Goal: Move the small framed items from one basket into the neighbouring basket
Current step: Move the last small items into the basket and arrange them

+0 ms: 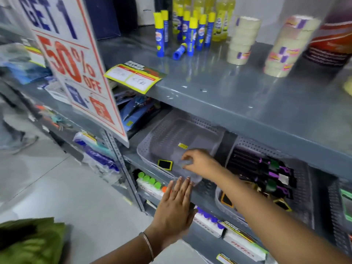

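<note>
on the middle grey metal shelf (133,159) two grey perforated plastic baskets sit side by side. the left grey perforated plastic basket (150,149) is nearly bare: one small black rectangular item with a yellow frame (165,164) lies near its front edge, and a small yellow sticker (182,145) sits further back on its floor. the right grey perforated plastic basket (302,180) holds a pile of black items with yellow, purple and green frames, one yellow-framed piece (227,200) lying at its front left corner.

the right hand (200,162) reaches across into the front right corner of the left basket, fingers curled together and pointing down; motion blur there hides whether they pinch anything, possibly something small and pale.

the left hand (175,208) is flat with fingers straight and close together, its fingertips (180,181) at the front edge of the left basket, holding nothing. a thin bangle (148,244) circles that wrist.

on the upper grey shelf (238,96) stand blue and yellow glue sticks (190,33) and stacks of pale tape rolls (242,39).
</note>
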The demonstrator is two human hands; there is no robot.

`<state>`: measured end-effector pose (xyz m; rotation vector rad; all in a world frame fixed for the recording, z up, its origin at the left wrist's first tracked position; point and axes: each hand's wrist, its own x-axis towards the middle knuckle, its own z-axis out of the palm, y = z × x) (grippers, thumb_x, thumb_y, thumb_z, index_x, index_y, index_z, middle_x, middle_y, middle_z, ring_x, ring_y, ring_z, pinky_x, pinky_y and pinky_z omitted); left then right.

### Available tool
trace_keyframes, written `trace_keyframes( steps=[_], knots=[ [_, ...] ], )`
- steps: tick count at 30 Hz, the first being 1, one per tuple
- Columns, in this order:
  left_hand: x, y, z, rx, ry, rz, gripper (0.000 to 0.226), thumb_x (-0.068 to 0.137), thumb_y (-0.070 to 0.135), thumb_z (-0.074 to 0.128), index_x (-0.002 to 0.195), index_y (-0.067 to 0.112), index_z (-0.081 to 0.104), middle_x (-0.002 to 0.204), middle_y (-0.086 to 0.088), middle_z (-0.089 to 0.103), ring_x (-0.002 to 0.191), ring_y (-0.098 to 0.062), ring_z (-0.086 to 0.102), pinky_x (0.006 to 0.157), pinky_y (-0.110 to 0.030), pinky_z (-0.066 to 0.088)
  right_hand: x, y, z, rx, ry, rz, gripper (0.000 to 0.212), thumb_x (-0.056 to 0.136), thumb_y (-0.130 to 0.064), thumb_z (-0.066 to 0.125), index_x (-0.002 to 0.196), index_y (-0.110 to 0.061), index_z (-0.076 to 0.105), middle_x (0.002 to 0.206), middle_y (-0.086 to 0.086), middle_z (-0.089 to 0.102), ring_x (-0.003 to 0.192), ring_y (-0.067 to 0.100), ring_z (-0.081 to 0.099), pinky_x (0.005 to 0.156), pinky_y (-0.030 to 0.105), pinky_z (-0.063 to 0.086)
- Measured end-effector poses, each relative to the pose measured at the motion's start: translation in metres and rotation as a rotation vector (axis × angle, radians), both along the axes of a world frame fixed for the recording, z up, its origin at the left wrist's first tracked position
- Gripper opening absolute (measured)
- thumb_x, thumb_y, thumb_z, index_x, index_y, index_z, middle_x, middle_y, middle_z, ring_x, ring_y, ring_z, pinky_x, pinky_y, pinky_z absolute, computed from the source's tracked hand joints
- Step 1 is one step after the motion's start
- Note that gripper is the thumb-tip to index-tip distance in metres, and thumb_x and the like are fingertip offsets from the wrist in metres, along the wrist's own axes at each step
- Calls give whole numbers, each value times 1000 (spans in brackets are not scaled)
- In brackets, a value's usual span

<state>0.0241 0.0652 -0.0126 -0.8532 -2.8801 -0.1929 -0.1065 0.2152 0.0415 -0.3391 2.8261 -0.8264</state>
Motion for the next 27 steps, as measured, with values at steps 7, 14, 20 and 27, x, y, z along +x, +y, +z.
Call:
trace_keyframes(
  steps=[7, 14, 20, 27],
  knots=[
    [-2, -13, -11, -42, 44, -35, 72, 99, 47, 43, 152, 1, 27, 159, -14, 23, 148, -33, 20, 117, -50, 9, -45, -60, -34, 192, -94, 175, 24, 74, -20, 78, 97, -13, 74, 102, 8, 76, 99, 25, 69, 89, 37, 53],
    [-3, -14, -15, -22, 10, -28, 74, 98, 48, 45, 152, 3, 24, 160, -13, 20, 148, -32, 15, 116, -49, 12, -45, -57, -36, 95, -116, 122, 26, 69, -11, 78, 94, -15, 71, 98, 7, 76, 93, 24, 69, 84, 37, 56],
    [-2, -1, -8, 22, -47, -29, 76, 97, 48, 49, 153, 2, 25, 161, -13, 21, 149, -33, 16, 115, -47, 15, -14, -6, -6, -237, -45, -150, 28, 67, -5, 86, 92, -6, 72, 82, -2, 68, 77, 12, 62, 71, 24, 50],
    [18, 51, 9, 75, -20, -276, 72, 98, 46, 47, 152, 1, 31, 160, -12, 26, 148, -29, 21, 114, -43, 18, 87, 135, 17, -261, -46, -601, 30, 64, -10, 90, 87, -6, 70, 83, 6, 75, 78, 19, 67, 76, 33, 52]
  ],
)
